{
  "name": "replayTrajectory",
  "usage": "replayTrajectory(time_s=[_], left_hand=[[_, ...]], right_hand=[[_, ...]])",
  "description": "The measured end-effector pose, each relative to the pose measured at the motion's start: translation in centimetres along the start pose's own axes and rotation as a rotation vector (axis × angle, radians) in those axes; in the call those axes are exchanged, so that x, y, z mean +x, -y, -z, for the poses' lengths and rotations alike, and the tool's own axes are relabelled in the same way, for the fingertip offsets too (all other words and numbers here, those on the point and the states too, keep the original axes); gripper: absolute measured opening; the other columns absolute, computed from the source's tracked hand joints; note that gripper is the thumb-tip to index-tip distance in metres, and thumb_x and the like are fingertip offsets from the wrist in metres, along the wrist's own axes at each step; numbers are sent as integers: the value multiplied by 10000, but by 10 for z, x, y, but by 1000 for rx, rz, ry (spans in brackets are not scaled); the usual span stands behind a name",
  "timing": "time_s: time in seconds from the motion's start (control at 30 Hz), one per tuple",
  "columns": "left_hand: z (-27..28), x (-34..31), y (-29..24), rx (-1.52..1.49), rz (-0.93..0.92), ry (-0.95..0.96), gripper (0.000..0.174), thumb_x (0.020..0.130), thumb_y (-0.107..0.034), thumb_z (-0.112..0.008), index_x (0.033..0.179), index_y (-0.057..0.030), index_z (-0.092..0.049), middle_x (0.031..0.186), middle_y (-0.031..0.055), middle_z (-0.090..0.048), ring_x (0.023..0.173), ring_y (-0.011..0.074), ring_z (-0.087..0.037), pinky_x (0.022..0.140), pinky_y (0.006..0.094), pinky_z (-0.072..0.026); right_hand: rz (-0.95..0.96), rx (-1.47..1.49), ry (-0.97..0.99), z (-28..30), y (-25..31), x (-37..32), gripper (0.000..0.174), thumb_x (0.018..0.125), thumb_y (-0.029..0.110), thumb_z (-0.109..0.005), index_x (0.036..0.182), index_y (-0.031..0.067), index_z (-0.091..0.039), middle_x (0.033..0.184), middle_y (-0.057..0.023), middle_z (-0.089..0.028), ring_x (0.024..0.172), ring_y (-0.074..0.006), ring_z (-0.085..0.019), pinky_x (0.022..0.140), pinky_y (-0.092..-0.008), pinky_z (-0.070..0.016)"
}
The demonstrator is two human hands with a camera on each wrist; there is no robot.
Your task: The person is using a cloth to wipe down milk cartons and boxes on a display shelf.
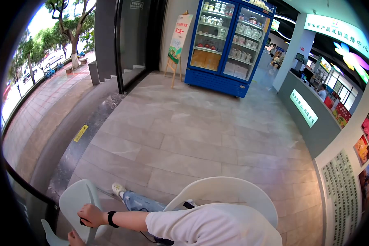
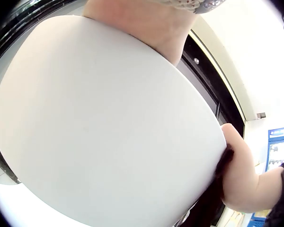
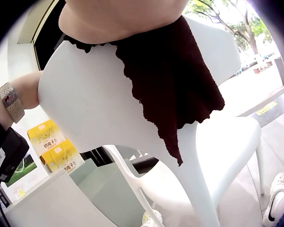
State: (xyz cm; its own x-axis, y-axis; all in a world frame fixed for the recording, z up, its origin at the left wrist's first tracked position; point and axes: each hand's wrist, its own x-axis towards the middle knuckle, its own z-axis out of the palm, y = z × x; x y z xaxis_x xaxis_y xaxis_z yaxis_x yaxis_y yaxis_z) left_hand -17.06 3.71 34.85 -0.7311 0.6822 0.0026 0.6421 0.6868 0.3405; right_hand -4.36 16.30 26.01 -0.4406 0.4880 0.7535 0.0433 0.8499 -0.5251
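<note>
A white chair [image 1: 80, 201] with a smooth rounded backrest is between my hands. My right hand [image 1: 92, 215] holds a dark maroon cloth [image 3: 170, 80] over the backrest's edge. The cloth drapes down one face in the right wrist view, its border wavy. At the backrest's side edge, my left hand [image 3: 28, 90] grips the chair, its fingers hidden by the panel. From the left wrist, the pale backrest [image 2: 109, 123] fills most of the view, with the right hand [image 2: 241, 182] and a strip of cloth at its right edge.
Another white chair [image 1: 233, 188] stands in front of my body. Yellow boxes [image 3: 57, 146] sit on a white counter [image 3: 52, 198] beside the chair. A blue display fridge [image 1: 217, 80] and an easel sign [image 1: 178, 41] stand across the tiled floor. A doorway sill [image 1: 82, 133] lies left.
</note>
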Motion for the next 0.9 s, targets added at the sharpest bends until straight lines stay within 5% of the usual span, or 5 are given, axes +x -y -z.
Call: replayTrajectory(time_s=[0.2,0.5,0.9], left_hand=[[4,-3,-7,-37,-86,-8,587,867,-570,-450,1106,-65,-630,1071,154,-640,1004,369,-574,888,429,-423],[10,-13,-16,-146,-76,-32,578,873,-535,-489,1130,-32,-614,1076,195,-630,1010,379,-568,893,411,-418],[8,-2,-2,32,-2,101,687,842,-672,-358,1213,-141,-586,1195,97,-598,1114,351,-525,979,463,-344]], right_hand=[[32,20,13,5,-1,5,163,691,170,-565,719,41,-470,650,-127,-516,643,-343,-527,641,-426,-416],[42,25,-5,3,-3,1,174,693,179,-566,689,44,-455,642,-121,-516,630,-344,-513,641,-423,-410],[58,-30,33,2,-2,1,171,696,187,-565,722,48,-468,647,-115,-515,621,-341,-519,631,-417,-408]])
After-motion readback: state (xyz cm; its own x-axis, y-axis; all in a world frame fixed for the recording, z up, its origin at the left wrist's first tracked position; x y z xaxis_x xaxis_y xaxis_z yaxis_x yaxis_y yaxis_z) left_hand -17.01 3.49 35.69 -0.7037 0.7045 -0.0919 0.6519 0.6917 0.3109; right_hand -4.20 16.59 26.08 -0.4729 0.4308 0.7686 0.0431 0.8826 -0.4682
